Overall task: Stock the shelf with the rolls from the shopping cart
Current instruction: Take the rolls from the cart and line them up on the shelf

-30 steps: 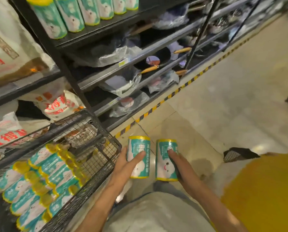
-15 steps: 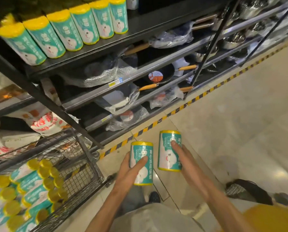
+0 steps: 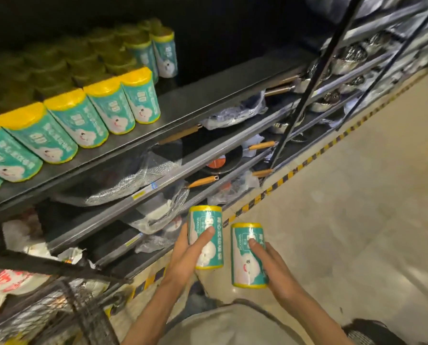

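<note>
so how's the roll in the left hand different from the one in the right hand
The roll in the left hand is held higher and nearer the shelf; the roll in the right hand sits lower, over the floor. The left hand wraps its roll from the left side with the thumb across the label; the right hand grips its roll from the right. Both stand roughly upright, teal with yellow ends and a white cartoon figure.

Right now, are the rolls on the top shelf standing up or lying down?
Standing up. The front row of rolls sits on the shelf with yellow ends up and printed labels facing out.
</note>
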